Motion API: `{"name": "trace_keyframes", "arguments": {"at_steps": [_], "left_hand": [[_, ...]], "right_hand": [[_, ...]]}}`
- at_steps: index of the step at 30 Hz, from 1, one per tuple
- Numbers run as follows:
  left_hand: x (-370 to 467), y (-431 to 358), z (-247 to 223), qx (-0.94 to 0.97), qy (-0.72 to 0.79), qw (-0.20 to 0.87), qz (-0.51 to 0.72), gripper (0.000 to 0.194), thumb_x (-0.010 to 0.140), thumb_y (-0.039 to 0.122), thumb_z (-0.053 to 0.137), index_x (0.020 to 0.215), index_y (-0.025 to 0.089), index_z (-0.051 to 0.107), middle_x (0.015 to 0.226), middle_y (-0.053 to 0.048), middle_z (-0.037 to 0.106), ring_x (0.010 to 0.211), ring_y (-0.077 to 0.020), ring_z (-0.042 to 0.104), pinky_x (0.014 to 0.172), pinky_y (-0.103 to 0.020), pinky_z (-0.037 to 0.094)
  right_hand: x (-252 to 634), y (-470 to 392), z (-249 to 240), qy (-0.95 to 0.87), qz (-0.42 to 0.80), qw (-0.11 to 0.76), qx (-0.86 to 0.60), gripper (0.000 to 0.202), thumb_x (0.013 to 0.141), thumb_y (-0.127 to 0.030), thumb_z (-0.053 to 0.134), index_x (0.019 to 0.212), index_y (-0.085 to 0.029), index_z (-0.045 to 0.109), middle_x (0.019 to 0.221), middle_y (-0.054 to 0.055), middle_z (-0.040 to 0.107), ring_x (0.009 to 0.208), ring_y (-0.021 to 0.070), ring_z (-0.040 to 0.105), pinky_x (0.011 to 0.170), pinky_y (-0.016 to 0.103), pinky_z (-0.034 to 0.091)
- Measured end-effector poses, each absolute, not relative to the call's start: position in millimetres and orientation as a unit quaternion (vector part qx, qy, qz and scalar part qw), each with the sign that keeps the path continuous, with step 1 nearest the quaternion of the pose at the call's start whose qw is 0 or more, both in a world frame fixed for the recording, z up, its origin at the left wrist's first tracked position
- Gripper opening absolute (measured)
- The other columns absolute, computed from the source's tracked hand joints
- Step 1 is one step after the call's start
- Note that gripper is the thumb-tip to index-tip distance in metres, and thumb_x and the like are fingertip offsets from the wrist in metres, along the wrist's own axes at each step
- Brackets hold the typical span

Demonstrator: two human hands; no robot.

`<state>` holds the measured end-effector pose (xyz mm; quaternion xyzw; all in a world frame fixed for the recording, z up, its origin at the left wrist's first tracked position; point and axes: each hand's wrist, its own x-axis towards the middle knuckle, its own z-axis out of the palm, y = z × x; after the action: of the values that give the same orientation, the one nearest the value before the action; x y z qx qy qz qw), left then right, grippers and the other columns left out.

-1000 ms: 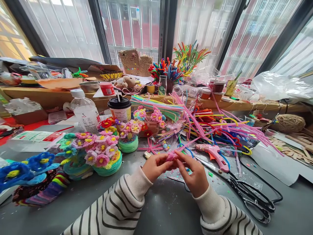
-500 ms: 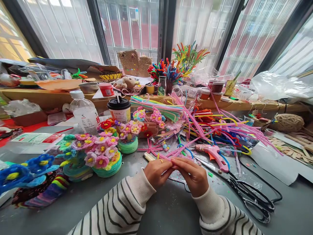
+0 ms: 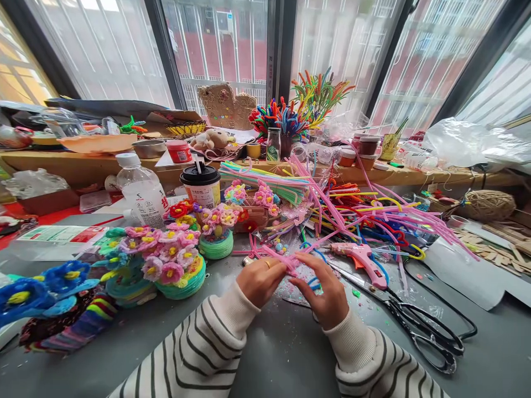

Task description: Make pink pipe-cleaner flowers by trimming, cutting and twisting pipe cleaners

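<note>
My left hand (image 3: 262, 281), a ring on one finger, pinches a bent pink pipe cleaner (image 3: 285, 257) above the grey table. Facing it, my right hand (image 3: 326, 292) has its thumb and forefinger apart around the near end of the pink piece; whether the fingertips touch it cannot be made out. Behind my hands more pink pipe cleaners (image 3: 254, 246) lie crossed on the table. A blue pipe cleaner (image 3: 317, 254) curves beside my right fingertips. Under my hands, a thin metal tool (image 3: 296, 302) is partly hidden.
Right of my hands lie a pink glue gun (image 3: 365, 264) and black-handled scissors (image 3: 418, 326). To the left stand pots of pipe-cleaner flowers (image 3: 172, 251), a lidded cup (image 3: 200, 185) and a plastic bottle (image 3: 141, 190). A tangled pipe-cleaner heap (image 3: 365, 213) fills the back right.
My right thumb and forefinger have spread away from my left fingertips, where they met before. The pink pipe cleaner now shows between my hands.
</note>
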<state>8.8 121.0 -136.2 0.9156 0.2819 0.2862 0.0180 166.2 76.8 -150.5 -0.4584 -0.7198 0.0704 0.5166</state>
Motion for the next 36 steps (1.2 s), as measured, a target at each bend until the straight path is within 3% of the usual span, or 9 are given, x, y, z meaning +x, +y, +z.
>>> {"name": "trace_keyframes", "arguments": {"at_steps": [4, 8, 13, 24, 30, 36], "left_hand": [[3, 131, -136, 0.894, 0.372, -0.057, 0.244, 0.025, 0.075, 0.023, 0.036, 0.087, 0.012, 0.054, 0.079, -0.012, 0.060, 0.072, -0.0200, 0.055, 0.063, -0.030, 0.042], [4, 133, -137, 0.913, 0.361, -0.076, 0.174, 0.023, 0.069, 0.020, 0.044, 0.090, 0.012, 0.052, 0.084, -0.011, 0.059, 0.078, -0.0214, 0.053, 0.068, -0.032, 0.041], [9, 131, -138, 0.925, 0.354, -0.071, 0.119, 0.025, 0.066, 0.016, 0.048, 0.090, 0.013, 0.051, 0.085, -0.009, 0.059, 0.079, -0.0211, 0.052, 0.071, -0.034, 0.039], [8, 132, -141, 0.891, 0.431, -0.094, 0.105, 0.031, 0.069, 0.012, 0.043, 0.099, 0.014, 0.047, 0.085, -0.006, 0.060, 0.071, -0.0188, 0.056, 0.061, -0.030, 0.043], [3, 135, -145, 0.848, 0.496, -0.144, 0.118, 0.034, 0.073, 0.017, 0.039, 0.106, 0.012, 0.043, 0.091, -0.009, 0.059, 0.065, -0.0182, 0.058, 0.055, -0.028, 0.043], [3, 133, -147, 0.835, 0.523, -0.107, 0.136, 0.045, 0.068, 0.026, 0.047, 0.108, 0.008, 0.040, 0.097, -0.014, 0.056, 0.077, -0.0207, 0.057, 0.062, -0.028, 0.044]], "right_hand": [[171, 83, -153, -0.658, 0.071, 0.535, -0.525, 0.018, 0.072, -0.020, 0.048, 0.089, -0.018, 0.054, 0.087, 0.006, 0.059, 0.082, 0.0192, 0.053, 0.073, 0.034, 0.042], [170, 83, -152, -0.660, 0.082, 0.529, -0.528, 0.010, 0.072, -0.018, 0.047, 0.076, -0.018, 0.056, 0.076, 0.005, 0.060, 0.074, 0.0180, 0.054, 0.069, 0.031, 0.041], [167, 82, -152, -0.674, 0.098, 0.512, -0.522, 0.010, 0.072, -0.017, 0.047, 0.076, -0.018, 0.056, 0.075, 0.003, 0.060, 0.073, 0.0172, 0.054, 0.068, 0.030, 0.041], [165, 83, -152, -0.671, 0.106, 0.518, -0.520, 0.009, 0.072, -0.017, 0.047, 0.076, -0.018, 0.056, 0.075, 0.003, 0.061, 0.073, 0.0166, 0.054, 0.068, 0.029, 0.041], [166, 79, -151, -0.653, 0.090, 0.540, -0.523, 0.010, 0.073, -0.017, 0.046, 0.078, -0.017, 0.055, 0.074, 0.003, 0.060, 0.072, 0.0165, 0.054, 0.068, 0.029, 0.041], [164, 77, -151, -0.657, 0.084, 0.545, -0.515, 0.010, 0.072, -0.016, 0.047, 0.078, -0.017, 0.055, 0.074, 0.003, 0.059, 0.072, 0.0157, 0.053, 0.068, 0.029, 0.040]]}}
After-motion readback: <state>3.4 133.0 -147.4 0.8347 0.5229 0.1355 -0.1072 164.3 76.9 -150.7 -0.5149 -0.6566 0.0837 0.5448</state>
